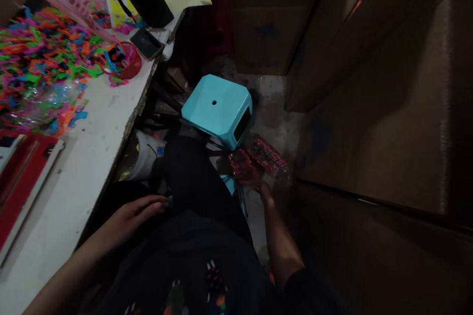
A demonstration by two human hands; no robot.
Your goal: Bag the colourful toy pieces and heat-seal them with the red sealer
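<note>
Dark clothing [177, 256] fills the foreground, with the left hand [135, 214] loosely open and empty on the lap, while the right hand [264, 191] reaches low to the near edge of a clear bag of reddish pieces [244, 167], its grip too dim to tell. That bag lies beside a second filled bag [269, 156], just by the turquoise stool [218, 103]; moving either calls for clearing the stool's edge and the cardboard box [377, 113], with narrow bare floor [275, 108] between.

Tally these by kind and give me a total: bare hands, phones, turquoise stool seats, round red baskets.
Hands, left hand and right hand: 2
Phone: 1
Turquoise stool seat: 1
Round red basket: 1
Total: 5
</note>
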